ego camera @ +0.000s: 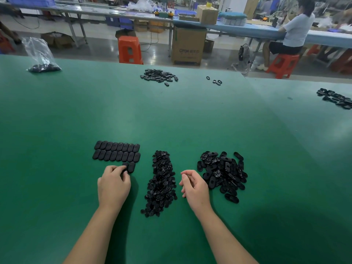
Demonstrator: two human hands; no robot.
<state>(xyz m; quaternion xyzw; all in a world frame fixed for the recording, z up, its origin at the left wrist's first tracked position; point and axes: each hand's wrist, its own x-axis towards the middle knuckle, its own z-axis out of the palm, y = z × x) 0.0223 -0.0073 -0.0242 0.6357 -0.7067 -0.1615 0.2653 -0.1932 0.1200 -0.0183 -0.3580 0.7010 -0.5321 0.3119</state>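
Small-parts heap (161,183) beside oval piece (125,164)

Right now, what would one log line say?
left hand: holds oval piece below laid rows | right hand: loosely curled, nothing visible held

You see a clear bag (39,54) far on your left, and an orange stool (130,49) near a brown box (187,44).
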